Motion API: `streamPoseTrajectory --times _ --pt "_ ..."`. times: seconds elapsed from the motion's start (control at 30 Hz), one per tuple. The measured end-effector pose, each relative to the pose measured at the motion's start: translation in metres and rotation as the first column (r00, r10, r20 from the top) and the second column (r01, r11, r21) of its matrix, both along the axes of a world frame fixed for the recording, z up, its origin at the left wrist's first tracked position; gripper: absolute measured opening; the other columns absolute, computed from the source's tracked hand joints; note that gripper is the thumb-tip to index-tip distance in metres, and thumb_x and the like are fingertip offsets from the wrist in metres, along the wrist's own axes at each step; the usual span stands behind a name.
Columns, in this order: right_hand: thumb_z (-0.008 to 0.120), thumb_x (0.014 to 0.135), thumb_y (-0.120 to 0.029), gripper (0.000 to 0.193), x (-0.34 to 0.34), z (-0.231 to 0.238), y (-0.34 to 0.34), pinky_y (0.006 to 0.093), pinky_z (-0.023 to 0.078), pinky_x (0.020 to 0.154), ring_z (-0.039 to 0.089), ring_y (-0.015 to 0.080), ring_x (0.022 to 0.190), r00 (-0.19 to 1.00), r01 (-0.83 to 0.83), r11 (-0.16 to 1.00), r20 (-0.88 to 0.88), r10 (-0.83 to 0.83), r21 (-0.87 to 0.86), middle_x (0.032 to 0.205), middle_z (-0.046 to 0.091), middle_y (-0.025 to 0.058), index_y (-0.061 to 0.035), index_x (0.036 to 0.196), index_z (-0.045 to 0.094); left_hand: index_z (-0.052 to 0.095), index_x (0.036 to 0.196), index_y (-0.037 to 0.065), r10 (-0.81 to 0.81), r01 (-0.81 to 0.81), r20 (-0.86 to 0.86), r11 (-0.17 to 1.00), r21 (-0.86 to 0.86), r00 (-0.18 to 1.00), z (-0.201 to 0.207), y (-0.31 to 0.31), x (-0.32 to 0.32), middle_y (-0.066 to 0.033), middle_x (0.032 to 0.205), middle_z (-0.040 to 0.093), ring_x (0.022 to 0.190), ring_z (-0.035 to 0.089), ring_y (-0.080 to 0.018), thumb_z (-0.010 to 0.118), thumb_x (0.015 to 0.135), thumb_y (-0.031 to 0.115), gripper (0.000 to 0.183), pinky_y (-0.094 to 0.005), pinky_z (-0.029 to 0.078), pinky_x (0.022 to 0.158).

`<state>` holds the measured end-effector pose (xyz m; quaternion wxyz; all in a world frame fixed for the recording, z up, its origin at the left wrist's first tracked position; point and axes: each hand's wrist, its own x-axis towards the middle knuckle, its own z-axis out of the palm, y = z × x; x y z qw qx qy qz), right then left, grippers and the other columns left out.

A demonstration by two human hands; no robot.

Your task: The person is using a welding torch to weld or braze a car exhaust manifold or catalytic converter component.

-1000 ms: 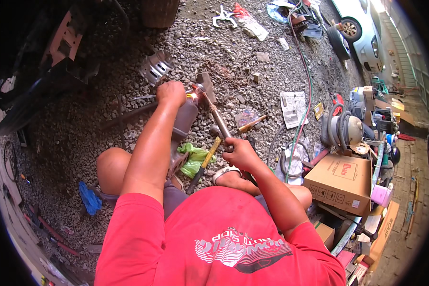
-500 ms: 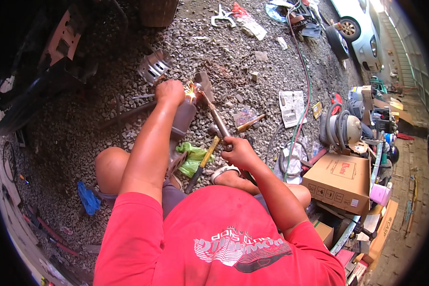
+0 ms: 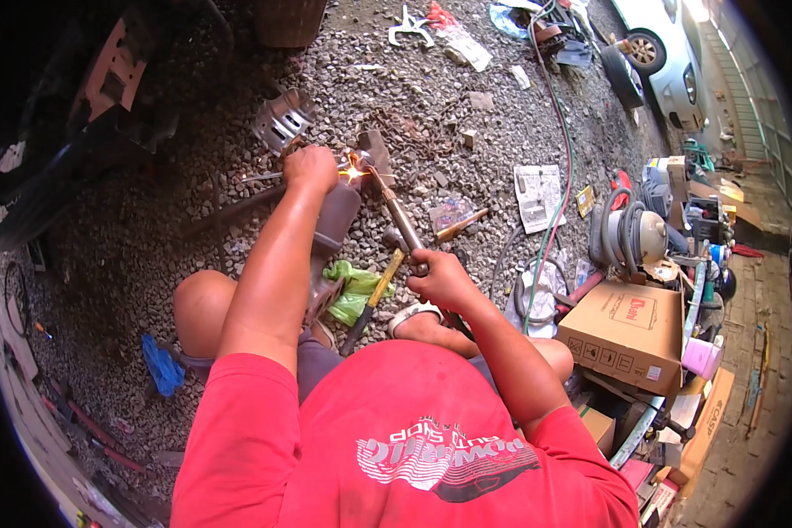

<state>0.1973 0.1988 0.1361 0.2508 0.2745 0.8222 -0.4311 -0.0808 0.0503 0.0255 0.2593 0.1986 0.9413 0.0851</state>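
My right hand [image 3: 440,281] is wrapped round a gas torch [image 3: 402,217] whose tip points up and left. At the tip a bright orange glow [image 3: 354,169] burns against the upper end of a grey-brown metal muffler [image 3: 337,216], which stands between my legs. My left hand [image 3: 311,168] is closed just left of the glow. A thin metal rod [image 3: 262,177] sticks out of its left side; its other end is lost in the glare. A hammer head [image 3: 376,157] lies behind the flame. Beside the muffler are a light green plastic bag [image 3: 354,295] and a yellow-and-black handled hammer [image 3: 374,304].
A slotted metal bracket [image 3: 283,121] lies on the gravel beyond my left hand. Red and green hoses [image 3: 561,198] run along the right. Further right stand a cardboard box [image 3: 625,334] and a tank with coiled grey hose [image 3: 647,238]. A white car [image 3: 673,66] is parked far right.
The spray of yellow sparks at the torch tip has shrunk to an orange glow. My left hand has shifted very slightly left; the torch stays at nearly the same place.
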Motion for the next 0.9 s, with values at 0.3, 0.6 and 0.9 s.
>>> streamPoseTrajectory --times 0.3,0.6,0.9 --pt "0.075 0.085 -0.011 0.023 0.001 -0.007 0.002 0.0411 0.060 0.069 0.075 0.0263 0.075 1.000 -0.009 1.000 -0.020 0.009 -0.004 0.089 0.075 0.0194 0.0006 0.105 0.071 0.082 0.116 0.005 0.019 -0.019 0.019 1.000 -0.003 1.000 -0.002 0.000 -0.001 -0.0202 0.124 0.078 0.116 0.076 -0.0361 0.072 0.092 0.029 0.035 -0.0474 0.061 0.099" --pt "0.075 0.085 -0.011 0.022 0.000 -0.008 0.002 0.0411 0.060 0.070 0.075 0.0261 0.074 1.000 -0.003 1.000 -0.009 0.003 -0.002 0.086 0.075 0.0189 0.0000 0.104 0.071 0.081 0.116 0.005 0.013 -0.013 0.015 1.000 0.010 1.000 -0.001 0.001 -0.001 -0.0202 0.124 0.078 0.116 0.076 -0.0365 0.072 0.091 0.027 0.035 -0.0478 0.061 0.098" --pt "0.073 0.087 -0.008 0.019 -0.004 0.002 -0.003 0.0362 0.060 0.062 0.072 0.0186 0.067 0.995 0.093 0.991 0.033 -0.090 -0.100 0.082 0.073 0.0123 0.0000 0.104 0.070 0.082 0.115 0.005 0.018 -0.018 -0.002 1.000 0.003 1.000 -0.007 -0.001 -0.001 -0.0207 0.123 0.078 0.115 0.076 -0.0372 0.071 0.090 0.026 0.034 -0.0476 0.061 0.098"
